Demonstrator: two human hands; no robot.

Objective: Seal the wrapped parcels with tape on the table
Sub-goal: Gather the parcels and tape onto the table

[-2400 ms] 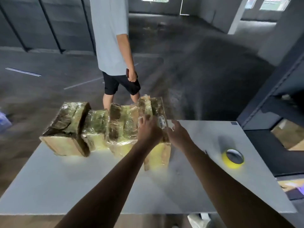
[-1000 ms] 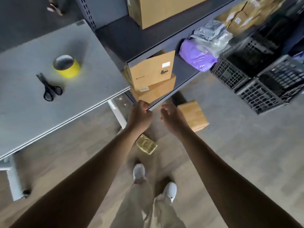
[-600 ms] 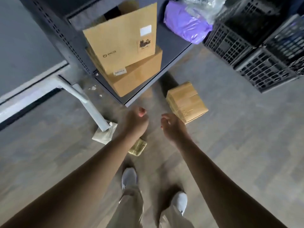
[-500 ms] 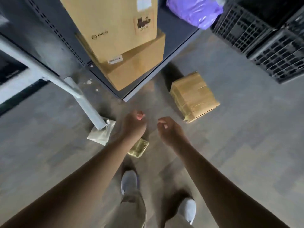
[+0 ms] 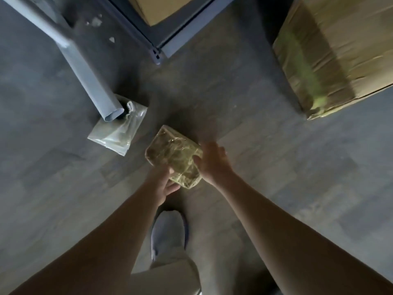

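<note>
Parcel [image 5: 172, 153], small, in shiny clear wrap w/ a yellowish tint, is low down at floor [image 5: 276, 167] level, not on the table, caught between both hands. Left hand [image 5: 162, 183] grasps its near edge: thumb on top, fingers curled under. Right hand [image 5: 212, 162] clamps the right side, thumb across the top face, fingers wrapped round the far edge. Can't tell if it's off the floor yet or just tipped up.

Why the 2-hand hold, prob.: wrap looks slick & loose, so a grip on opposite edges stops it sliding out. Fingers under the near edge suggest a scoop-up, since it has to get to the table before any taping. No tape or tabletop in view, so sealing is not started for this one.

Around the hands:
- carton [image 5: 331, 56], big, brown, well beyond right hand, up & to its right, on the floor.
- bag [image 5: 117, 133], flat clear plastic, beyond left hand, to its left, apart from parcel.
- table leg [image 5: 85, 67] ends on/at that bag.
- shelf [image 5: 157, 52] corner straight ahead of both hands, w/ a box [image 5: 153, 7] on it, mostly cut off.
- shoe [image 5: 168, 233] below left wrist, nearer the body.

Count: 2 hands, 1 parcel, 1 carton, 1 box, 1 bag, 1 leg, 1 shoe.
</note>
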